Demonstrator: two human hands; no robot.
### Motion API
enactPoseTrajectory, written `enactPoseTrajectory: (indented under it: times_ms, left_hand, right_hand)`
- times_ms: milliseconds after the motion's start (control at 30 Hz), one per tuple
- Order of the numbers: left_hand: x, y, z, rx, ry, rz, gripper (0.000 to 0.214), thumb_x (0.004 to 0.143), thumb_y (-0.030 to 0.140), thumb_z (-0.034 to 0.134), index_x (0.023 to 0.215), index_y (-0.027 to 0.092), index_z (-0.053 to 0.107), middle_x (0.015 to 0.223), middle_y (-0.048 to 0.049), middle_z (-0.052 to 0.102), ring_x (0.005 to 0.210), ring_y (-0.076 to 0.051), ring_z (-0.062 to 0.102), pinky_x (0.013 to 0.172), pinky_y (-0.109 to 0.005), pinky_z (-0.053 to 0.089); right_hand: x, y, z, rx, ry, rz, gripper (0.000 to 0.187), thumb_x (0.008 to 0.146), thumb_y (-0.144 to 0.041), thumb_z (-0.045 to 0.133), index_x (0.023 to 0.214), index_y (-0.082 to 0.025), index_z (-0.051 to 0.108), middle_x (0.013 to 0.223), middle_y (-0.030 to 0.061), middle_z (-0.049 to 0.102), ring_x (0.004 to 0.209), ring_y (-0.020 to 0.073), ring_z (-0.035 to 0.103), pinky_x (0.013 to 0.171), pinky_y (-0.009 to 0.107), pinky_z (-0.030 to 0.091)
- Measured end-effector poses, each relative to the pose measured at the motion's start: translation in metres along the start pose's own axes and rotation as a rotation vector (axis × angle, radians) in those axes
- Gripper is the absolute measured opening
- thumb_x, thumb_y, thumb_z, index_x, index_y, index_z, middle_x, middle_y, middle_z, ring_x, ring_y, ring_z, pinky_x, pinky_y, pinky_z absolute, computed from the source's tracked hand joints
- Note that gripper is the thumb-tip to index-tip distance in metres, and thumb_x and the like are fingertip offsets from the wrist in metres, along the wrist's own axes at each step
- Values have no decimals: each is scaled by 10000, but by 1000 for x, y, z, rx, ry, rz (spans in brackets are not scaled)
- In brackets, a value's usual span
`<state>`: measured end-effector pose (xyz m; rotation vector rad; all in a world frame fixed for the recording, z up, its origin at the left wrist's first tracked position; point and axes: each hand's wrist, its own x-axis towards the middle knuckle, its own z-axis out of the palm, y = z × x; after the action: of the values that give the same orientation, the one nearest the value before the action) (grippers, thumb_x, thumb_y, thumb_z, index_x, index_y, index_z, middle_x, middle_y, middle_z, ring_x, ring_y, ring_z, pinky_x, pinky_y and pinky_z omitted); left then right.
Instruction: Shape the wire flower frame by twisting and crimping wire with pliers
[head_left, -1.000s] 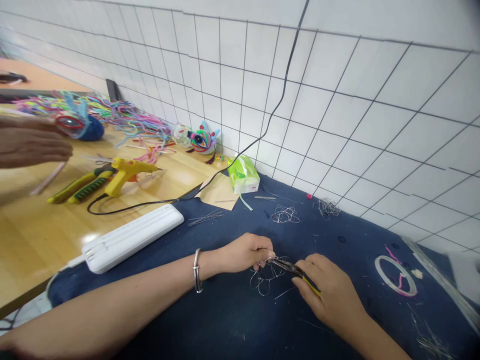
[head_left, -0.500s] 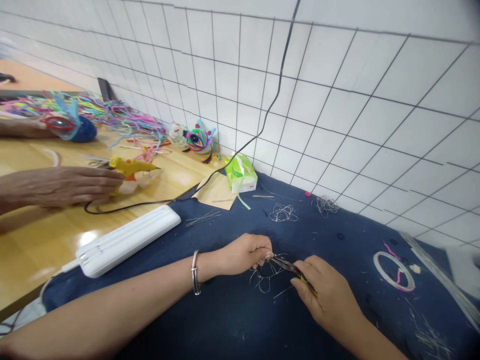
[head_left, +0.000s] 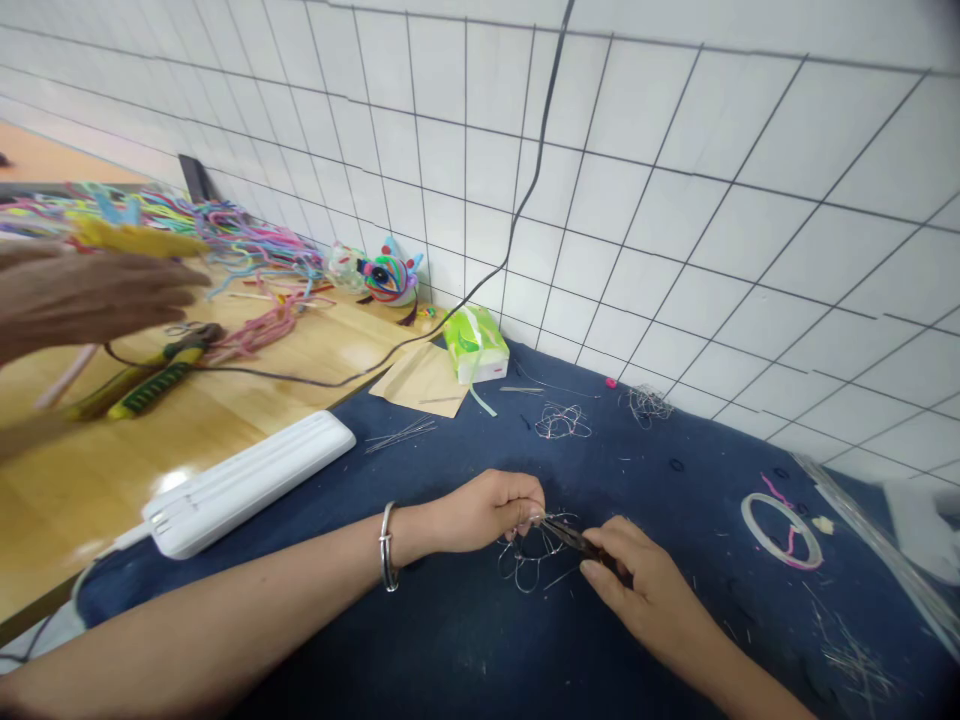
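Note:
Thumb and fingers of my left hand (head_left: 491,512) pinch a looped wire piece (head_left: 527,572), its thin silvery loops hanging below the fingertips. A pair of pliers (head_left: 574,538) is gripped in my right hand (head_left: 637,575), and its narrow jaws point left, meeting the wire right at my left fingertips. Whether the jaws are fully closed is too small to tell. Both hands are just above the dark blue cloth (head_left: 450,630). Beyond them lie another looped wire piece (head_left: 562,422) and a tangle of wire (head_left: 646,405).
On the left, a co-worker's hand (head_left: 90,300) holds a yellow glue gun (head_left: 135,238) above green-handled pliers (head_left: 161,385). A white power strip (head_left: 247,485) lies beside my left forearm. A tissue pack (head_left: 476,345), straight wires (head_left: 401,435) and a white ring (head_left: 781,530) surround the work area.
The co-worker's hand has lifted the glue gun up and left, exposing the green-handled pliers. My hands stay nearly in place at the wire; the pliers in my right hand have turned slightly.

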<state>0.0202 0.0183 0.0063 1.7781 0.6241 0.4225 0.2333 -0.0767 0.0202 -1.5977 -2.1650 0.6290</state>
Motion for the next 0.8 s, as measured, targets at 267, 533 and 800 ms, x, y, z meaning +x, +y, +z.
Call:
enactPoseTrajectory:
  times_ms: [267, 533, 800]
  left_hand:
    - [0, -1, -2, 65, 20, 56, 215, 870, 280, 412, 758, 147, 539, 652, 12, 515, 593, -88, 485, 571, -192, 404]
    - [0, -5, 4, -2, 66, 15, 212, 868, 287, 410, 752, 149, 521, 645, 14, 504, 576, -87, 473, 562, -198, 410]
    - [3, -6, 7, -170, 54, -49, 217, 846, 322, 440, 739, 143, 501, 622, 20, 483, 564, -89, 465, 552, -208, 418]
  right_hand:
    - [-1, 1, 5, -94, 40, -54, 174, 863, -226, 408, 920, -200, 570, 777, 24, 542, 691, 137, 528, 638, 276, 445]
    - [-5, 8, 15, -379, 270, -232, 213, 858, -189, 431, 1007, -143, 576, 817, 72, 580, 751, 169, 532, 693, 318, 457]
    - [-9, 13, 14, -790, 362, -434, 273, 818, -162, 516, 1079, -107, 573, 780, 73, 593, 734, 178, 522, 651, 330, 437]
